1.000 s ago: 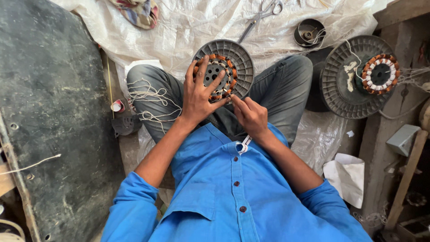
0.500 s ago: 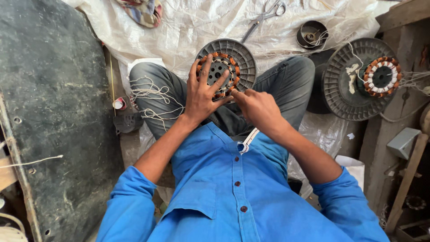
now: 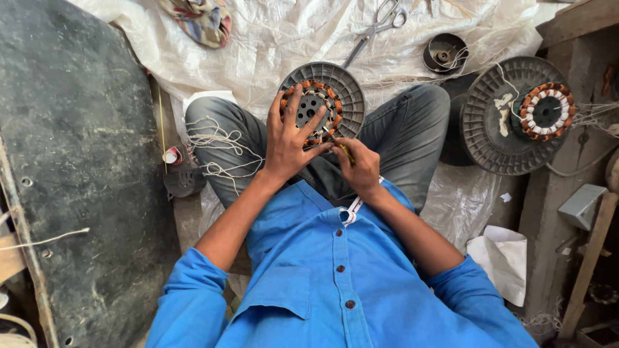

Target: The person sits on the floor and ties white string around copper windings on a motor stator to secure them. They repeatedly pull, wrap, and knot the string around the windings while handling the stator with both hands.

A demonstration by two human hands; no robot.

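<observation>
Copper-wound stator (image 3: 322, 103) on lap, left hand (image 3: 291, 138) spread, right hand (image 3: 358, 166) closed on tool (image 3: 340, 145)

- Crinkled white plastic sheet (image 3: 284, 38) spread over the floor, daylit.
- Large dark, scuffed slab (image 3: 71, 161) at left, screw holes along its edge.
- Weathered wooden boards (image 3: 567, 212) at right.
- Scissors (image 3: 377, 26) and 1 folded patterned cloth (image 3: 200, 19) lying on the sheet.

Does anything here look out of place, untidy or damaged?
Mostly untidy rather than damaged. Loose white threads lie tangled over the person's knee, beside the left hand spread on the round stator. The scissors lie open on the crumpled plastic sheet. The right hand holds a small tool I cannot identify.
</observation>
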